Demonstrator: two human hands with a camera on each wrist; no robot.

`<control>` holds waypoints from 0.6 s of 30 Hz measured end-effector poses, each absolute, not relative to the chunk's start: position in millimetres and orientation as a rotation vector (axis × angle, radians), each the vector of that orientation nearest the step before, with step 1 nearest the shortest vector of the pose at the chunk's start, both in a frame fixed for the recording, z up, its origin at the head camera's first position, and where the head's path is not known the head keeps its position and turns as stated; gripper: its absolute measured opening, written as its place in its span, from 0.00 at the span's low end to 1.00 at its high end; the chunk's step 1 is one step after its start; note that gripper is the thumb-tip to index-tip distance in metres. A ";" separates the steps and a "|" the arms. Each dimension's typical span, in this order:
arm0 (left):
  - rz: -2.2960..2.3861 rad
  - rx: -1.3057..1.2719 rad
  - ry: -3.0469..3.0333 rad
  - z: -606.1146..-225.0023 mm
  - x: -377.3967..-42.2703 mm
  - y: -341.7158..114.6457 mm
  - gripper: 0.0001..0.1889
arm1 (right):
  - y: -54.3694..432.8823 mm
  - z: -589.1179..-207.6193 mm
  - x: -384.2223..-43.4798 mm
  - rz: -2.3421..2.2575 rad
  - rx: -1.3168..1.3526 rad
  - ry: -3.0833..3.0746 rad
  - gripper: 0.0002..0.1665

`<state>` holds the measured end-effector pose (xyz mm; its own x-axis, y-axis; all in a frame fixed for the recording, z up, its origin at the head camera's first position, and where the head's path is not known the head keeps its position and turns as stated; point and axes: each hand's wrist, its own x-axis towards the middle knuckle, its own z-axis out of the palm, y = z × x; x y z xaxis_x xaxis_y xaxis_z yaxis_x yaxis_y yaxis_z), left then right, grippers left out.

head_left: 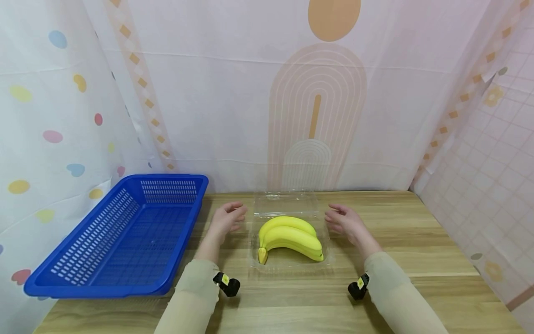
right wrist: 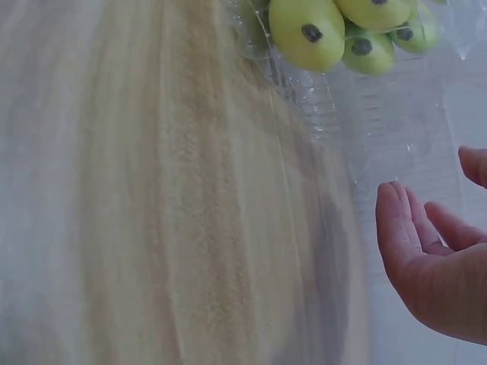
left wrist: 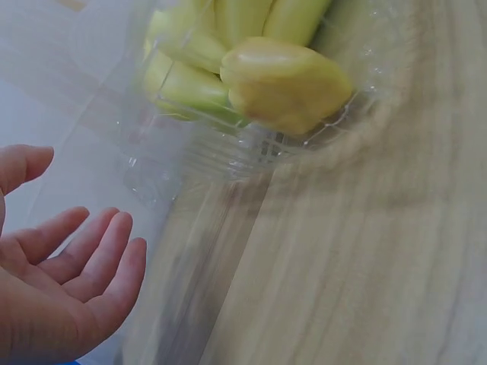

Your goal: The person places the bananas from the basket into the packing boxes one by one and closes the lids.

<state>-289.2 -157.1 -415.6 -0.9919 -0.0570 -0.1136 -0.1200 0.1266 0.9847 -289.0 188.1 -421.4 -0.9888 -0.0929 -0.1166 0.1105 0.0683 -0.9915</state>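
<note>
A bunch of yellow bananas [head_left: 289,236] lies in a clear plastic clamshell box [head_left: 292,265], its stem end toward the left. The box's transparent lid [head_left: 285,204] stands raised at the back. My left hand [head_left: 225,219] is just left of the box, fingers loosely bent and holding nothing. On the opposite side my right hand [head_left: 345,223] is held near the box's right edge, also with nothing in it. In the left wrist view the thick banana stem [left wrist: 285,84] faces that hand; dark banana tips [right wrist: 312,33] show in the right wrist view.
At the left a large blue plastic basket [head_left: 167,273] with slotted walls stands on the wooden table [head_left: 388,297]. A patterned curtain [head_left: 225,116] hangs behind the table's back edge and along both sides. Each wrist wears a small black camera [head_left: 228,284].
</note>
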 end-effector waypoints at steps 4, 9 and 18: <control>2.058 -0.224 2.251 -414.6 -294.7 -156.9 0.29 | 187.2 -424.3 -295.1 -2.060 0.043 2.173 0.34; 2.089 -0.248 2.183 -416.6 -301.1 -155.8 0.30 | 187.6 -427.1 -300.8 -2.055 0.081 2.170 0.33; 2.086 -0.235 2.115 -420.8 -306.6 -153.1 0.31 | 185.7 -428.1 -308.7 -2.029 0.078 2.193 0.33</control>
<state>-306.6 -153.1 -420.8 -0.9746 0.0018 -0.2239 -0.2238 0.0138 0.9745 -308.7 185.7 -428.1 -0.9870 -0.0656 -0.1469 0.1413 0.0821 -0.9866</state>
